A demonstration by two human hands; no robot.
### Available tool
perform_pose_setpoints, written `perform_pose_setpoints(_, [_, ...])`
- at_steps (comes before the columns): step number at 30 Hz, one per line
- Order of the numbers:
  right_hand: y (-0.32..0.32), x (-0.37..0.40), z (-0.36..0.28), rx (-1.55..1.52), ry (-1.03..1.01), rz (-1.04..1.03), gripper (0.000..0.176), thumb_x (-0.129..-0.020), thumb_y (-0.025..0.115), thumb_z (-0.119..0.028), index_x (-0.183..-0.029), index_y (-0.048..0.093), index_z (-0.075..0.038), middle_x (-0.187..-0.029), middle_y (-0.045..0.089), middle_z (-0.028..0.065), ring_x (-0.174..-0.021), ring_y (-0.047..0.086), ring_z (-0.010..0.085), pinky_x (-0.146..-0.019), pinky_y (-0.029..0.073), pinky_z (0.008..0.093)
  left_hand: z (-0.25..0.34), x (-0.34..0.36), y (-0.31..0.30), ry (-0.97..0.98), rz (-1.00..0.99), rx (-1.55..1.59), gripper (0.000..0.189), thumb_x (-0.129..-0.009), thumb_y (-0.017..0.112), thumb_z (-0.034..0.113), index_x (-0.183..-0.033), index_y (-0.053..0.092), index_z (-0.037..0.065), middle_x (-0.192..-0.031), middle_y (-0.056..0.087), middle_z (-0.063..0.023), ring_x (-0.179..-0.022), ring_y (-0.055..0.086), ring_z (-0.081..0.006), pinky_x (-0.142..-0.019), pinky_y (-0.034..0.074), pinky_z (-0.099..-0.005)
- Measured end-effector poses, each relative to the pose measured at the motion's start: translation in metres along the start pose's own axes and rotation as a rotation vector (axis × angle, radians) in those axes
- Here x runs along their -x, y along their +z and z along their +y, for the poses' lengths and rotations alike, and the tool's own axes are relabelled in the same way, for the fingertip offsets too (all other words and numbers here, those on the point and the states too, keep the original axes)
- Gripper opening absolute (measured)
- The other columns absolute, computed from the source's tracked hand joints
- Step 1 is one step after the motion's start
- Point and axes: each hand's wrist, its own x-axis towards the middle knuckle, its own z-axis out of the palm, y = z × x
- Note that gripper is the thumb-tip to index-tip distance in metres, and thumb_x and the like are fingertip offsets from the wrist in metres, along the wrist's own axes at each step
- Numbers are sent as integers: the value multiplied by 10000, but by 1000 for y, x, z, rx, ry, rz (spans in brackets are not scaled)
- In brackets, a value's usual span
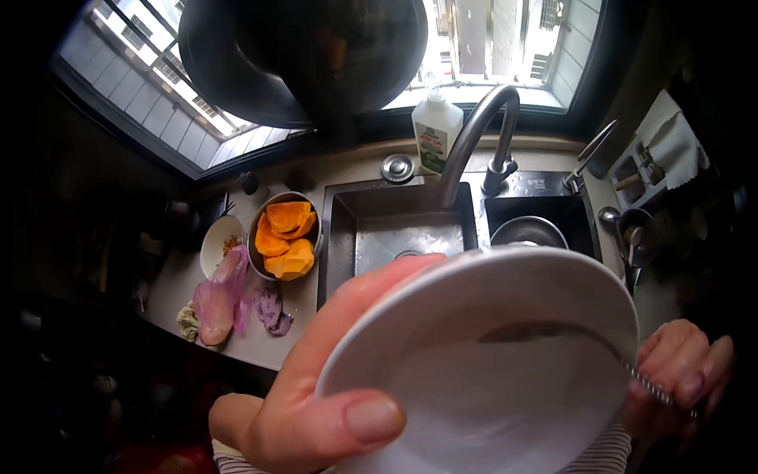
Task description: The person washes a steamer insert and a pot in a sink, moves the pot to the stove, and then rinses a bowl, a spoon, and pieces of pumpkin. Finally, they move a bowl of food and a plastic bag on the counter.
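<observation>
Close to the camera, my left hand [316, 379] grips the rim of a white bowl [474, 395], thumb on the near side and fingers behind it. The bowl is tilted so that its inside faces me. At the right, the curled fingers of my right hand [679, 363] hold a thin metal utensil [651, 387] with a twisted handle. Its dark curved end lies over the inside of the bowl; whether it touches the surface I cannot tell.
Behind the bowl is a sink [379, 229] with a curved faucet [474, 134] and a white bottle [436, 130]. A metal bowl of orange pieces [290, 257], a pink bag [217, 308] and a small white bowl [212, 253] stand left. A large dark pan [237, 71] hangs above.
</observation>
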Motion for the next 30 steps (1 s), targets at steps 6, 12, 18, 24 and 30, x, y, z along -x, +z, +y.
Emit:
perform_pose_setpoints(6, [-15, 40, 31, -155, 528, 348, 196, -883, 550, -176, -941, 399, -66, -845, 482, 87, -578, 569, 154, -482, 548, 252, 3, 1, -22, -495, 155, -268, 726, -788, 552, 316, -1365, 229, 17, -1311, 387, -168, -1209, 396, -236, -1004, 314, -357])
perform_pose_setpoints(12, [3, 86, 97, -268, 660, 631, 228, -931, 465, -293, -913, 394, -77, -790, 516, 90, -537, 600, 150, -432, 500, 240, -40, 34, -82, -350, 513, -324, 615, -791, 532, 280, -1293, 363, -33, -1206, 519, -159, -1081, 532, -267, -961, 404, -375])
perform_pose_setpoints(18, [18, 100, 121, -365, 845, 766, 206, -935, 459, -259, -919, 378, -71, -794, 552, 107, -564, 615, 184, -475, 522, 274, -49, 53, -203, -338, 518, -164, 654, -763, 563, 238, -1313, 328, -27, -1245, 486, -172, -1139, 490, -287, -986, 381, -401])
perform_pose_setpoints(24, [13, 110, 110, -283, 836, 704, 147, -936, 455, -229, -953, 422, -87, -825, 579, 99, -600, 611, 188, -501, 516, 284, -55, 24, -216, -306, 501, -152, 654, -758, 562, 231, -1311, 329, -29, -1243, 487, -175, -1139, 489, -291, -985, 381, -404])
perform_pose_setpoints(30, [9, 122, 102, -104, 834, 795, 201, -929, 456, -281, -944, 417, -84, -778, 562, 90, -558, 607, 186, -449, 510, 286, -60, 30, -223, -314, 509, -140, 654, -753, 560, 225, -1309, 330, -31, -1241, 488, -178, -1139, 489, -295, -985, 381, -407])
